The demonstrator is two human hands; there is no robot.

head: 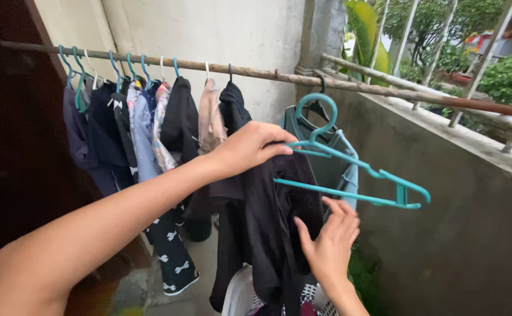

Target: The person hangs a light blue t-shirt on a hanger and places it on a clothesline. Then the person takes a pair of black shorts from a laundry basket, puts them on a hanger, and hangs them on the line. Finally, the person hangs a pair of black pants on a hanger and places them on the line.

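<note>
Teal hanger (pixel 349 169) | gripped by left hand (pixel 250 146) (above black garment (pixel 267 222))

white basket (pixel 238 292) cut off at bottom edge, black garment (pixel 267 222) hiding hanger's (pixel 349 175) left half

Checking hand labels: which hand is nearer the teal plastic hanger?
Left. The left hand grips the teal plastic hanger near its hook; the right hand is just below it, on the black garment.

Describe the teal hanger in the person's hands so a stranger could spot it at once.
Follow the wooden pole rightward, past the row of hung clothes. Below it, the left hand holds a teal hanger against a black garment. Unlike the hangers hooked on the pole, it hangs free.
</note>
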